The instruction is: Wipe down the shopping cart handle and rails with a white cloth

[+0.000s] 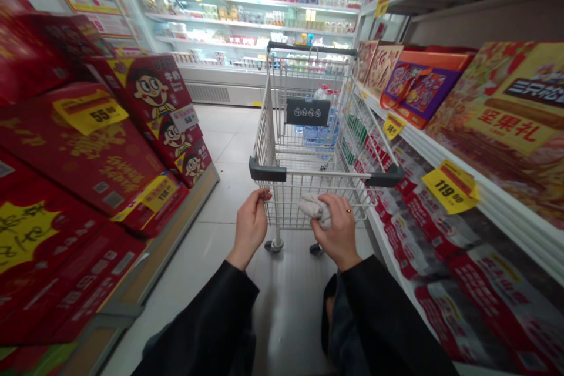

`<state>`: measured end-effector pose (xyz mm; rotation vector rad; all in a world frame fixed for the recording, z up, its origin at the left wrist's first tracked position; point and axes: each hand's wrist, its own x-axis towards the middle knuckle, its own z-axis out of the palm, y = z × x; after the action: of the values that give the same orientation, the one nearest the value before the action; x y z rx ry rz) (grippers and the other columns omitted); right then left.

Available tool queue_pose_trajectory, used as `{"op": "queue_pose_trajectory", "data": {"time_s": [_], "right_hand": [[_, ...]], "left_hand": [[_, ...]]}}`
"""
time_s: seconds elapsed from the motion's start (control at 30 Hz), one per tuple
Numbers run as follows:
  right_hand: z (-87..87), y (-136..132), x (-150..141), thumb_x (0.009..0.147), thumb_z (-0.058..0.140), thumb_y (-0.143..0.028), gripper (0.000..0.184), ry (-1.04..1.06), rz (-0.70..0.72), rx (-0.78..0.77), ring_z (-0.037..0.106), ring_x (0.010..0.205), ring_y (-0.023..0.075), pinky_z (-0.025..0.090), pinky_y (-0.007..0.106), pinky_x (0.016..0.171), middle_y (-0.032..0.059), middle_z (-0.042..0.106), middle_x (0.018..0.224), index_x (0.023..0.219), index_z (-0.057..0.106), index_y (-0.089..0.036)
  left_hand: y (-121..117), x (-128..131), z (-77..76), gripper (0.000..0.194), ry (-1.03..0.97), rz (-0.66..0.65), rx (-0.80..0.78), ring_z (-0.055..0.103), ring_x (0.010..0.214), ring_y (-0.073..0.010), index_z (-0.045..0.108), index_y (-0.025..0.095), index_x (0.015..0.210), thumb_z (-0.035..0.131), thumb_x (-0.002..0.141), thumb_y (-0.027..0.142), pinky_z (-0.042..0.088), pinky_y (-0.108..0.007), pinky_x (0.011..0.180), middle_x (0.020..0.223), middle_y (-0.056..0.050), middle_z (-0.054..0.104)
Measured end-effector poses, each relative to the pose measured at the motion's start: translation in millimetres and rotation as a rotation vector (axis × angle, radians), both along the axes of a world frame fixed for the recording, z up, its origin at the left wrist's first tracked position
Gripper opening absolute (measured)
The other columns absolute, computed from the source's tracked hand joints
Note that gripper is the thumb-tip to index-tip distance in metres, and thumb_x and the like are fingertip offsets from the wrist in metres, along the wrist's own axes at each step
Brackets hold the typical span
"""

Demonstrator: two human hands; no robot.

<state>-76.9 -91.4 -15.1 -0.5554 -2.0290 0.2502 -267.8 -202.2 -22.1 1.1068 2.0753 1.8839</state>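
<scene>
My right hand [337, 226] is closed round a crumpled whitish-grey cloth [315, 208], and a ring shows on one finger. Just in front stands a metal shopping cart [315, 175], its handle bar a little beyond both hands. Beside the cart's near left corner, my left hand [252, 224] has its fingers curled in. Whether those fingers touch the wire or hold anything small cannot be made out. A dark sign panel [308, 112] hangs inside the cart.
Stacked red gift boxes [83, 147] line the left side. On the right, a shelf [497, 155] carries boxed goods and price tags [452, 187], with red-and-white packs [445, 235] below. A lit refrigerated display [247, 12] stands at the back. Pale tiled floor [220, 200] lies between.
</scene>
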Motion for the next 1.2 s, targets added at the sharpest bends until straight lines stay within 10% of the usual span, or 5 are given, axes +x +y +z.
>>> {"op": "queue_pose_trajectory", "data": {"time_s": [1.2], "right_hand": [[-2.1,-3.4,-5.2,0.078,0.062,-0.013,0.039,-0.058,0.053,-0.025,0.060,0.108,0.0267,0.050,0.044,0.094,0.0082,0.068,0.113,0.116,0.059,-0.022]], "left_hand": [[-2.5,4.4,8.6,0.032,0.028,0.014,-0.030,0.066,0.106,-0.0200,0.066,0.020,0.108,0.044,0.093,0.038,0.051,-0.038,0.104,0.110,-0.007,0.072]]}}
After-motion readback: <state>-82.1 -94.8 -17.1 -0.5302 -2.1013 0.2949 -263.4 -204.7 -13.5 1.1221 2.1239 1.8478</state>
